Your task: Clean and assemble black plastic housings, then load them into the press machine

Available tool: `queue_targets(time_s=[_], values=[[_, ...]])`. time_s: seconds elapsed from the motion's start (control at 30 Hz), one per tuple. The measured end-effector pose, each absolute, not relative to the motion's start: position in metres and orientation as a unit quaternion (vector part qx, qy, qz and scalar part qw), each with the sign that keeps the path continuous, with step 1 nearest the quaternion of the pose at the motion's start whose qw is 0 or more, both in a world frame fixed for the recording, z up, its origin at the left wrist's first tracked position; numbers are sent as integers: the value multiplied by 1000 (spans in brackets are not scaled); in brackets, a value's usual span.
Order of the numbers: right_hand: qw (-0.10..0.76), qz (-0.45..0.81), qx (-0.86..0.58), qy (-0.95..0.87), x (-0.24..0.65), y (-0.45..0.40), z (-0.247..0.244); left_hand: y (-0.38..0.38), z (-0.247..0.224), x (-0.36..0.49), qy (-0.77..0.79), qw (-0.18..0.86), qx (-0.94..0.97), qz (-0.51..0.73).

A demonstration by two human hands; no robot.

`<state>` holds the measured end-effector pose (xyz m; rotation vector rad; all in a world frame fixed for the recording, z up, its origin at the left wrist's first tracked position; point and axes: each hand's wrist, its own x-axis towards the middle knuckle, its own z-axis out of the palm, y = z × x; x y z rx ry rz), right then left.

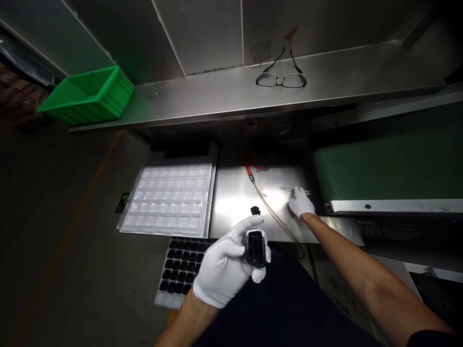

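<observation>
My left hand [227, 255], in a white glove, grips a small black rectangular plastic case [255, 248]; its hollow side with inner ribs faces up. Just beyond the fingertips a small black part [255, 210] lies on the steel table [231, 193]. My right hand [301, 202], also gloved in white, reaches out to the table with its fingers closed over the middle of a pair of metal tweezers [285, 189]. Both ends of the tweezers stick out past the fingers. How firmly they are held is hard to see.
Clear plastic trays [166, 200] are stacked on the left. Below them sits a tray of black parts [181, 265]. A red-handled air hose [267, 205] crosses the table. A green conveyor belt [390, 164] runs at right. The shelf [202, 99] bears a green bin [90, 96] and eyeglasses [281, 79].
</observation>
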<state>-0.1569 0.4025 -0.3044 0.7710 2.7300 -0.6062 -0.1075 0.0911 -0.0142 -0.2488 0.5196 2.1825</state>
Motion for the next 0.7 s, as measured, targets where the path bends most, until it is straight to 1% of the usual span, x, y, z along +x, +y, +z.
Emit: queue_targets(time_s=[0.17,0.33,0.57,0.7], values=[[131,-208,251,936,-160,410,-305,99,-11,-103,146,456,-126,869],[152,-197,239,939,-168,414,-302,108,-9,-102,143,459,-149,864],[204,-141,268,931,-174,412,-299,114,-1,-105,152,467,-164,855],[238,-137,276,921,-178,411,-297,115,2,-107,153,461,-194,853]])
